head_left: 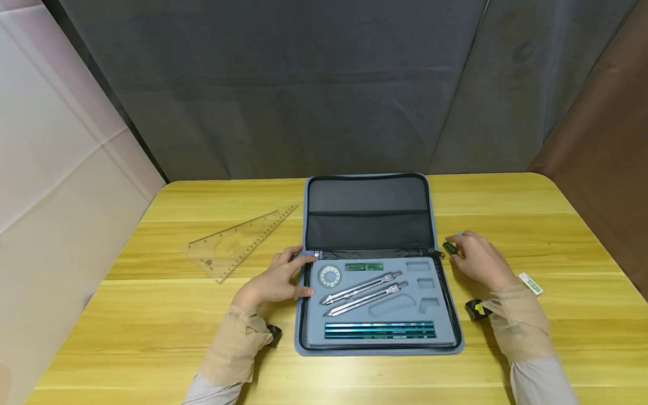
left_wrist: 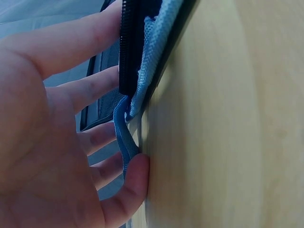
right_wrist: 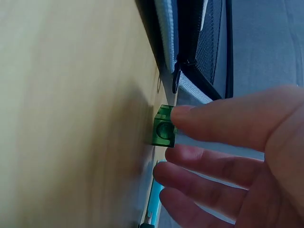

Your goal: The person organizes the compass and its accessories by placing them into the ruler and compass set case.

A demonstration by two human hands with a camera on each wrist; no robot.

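Observation:
A pencil case lies unzipped and spread out on the table, its grey-blue tray facing up. My left hand rests on the case's left edge, thumb and forefinger at the tray's border; in the left wrist view its fingers touch the zip edge and a blue fabric loop. Right of the case, my right hand pinches a small green transparent pencil sharpener near the tabletop. Set in the tray are two silver compasses, a white round dial, a green lead box and several dark green pencils.
A clear set square lies on the table left of the case. A white and green eraser lies beside my right wrist. Something blue sits just beyond my right fingers. Several moulded recesses line the tray's right side.

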